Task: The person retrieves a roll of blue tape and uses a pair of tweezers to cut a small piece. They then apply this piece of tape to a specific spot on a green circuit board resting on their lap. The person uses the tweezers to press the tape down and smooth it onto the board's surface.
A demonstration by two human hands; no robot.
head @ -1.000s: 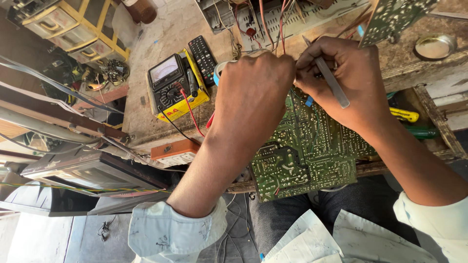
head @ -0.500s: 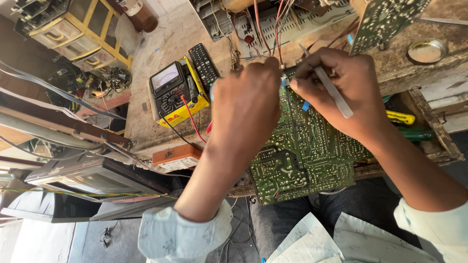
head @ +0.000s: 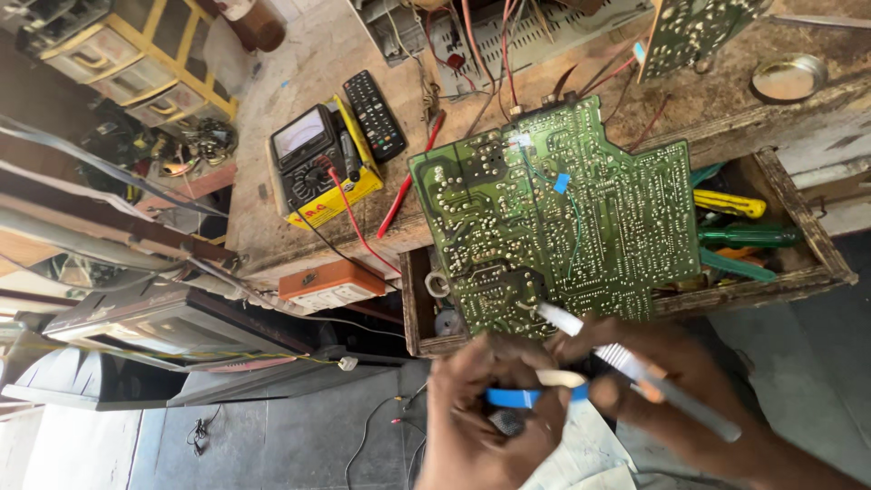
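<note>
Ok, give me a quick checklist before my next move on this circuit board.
1. Circuit board solder side up, over the open drawer: ok.
2. Right hand gripping the grey tool: ok.
3. Tool tip over the board's near edge; whether it touches: cannot tell.
4. Left hand pinching the blue strip: ok.
5. Meter on the bench, red lead trailing: ok.
6. Board powered off: cannot tell.
</note>
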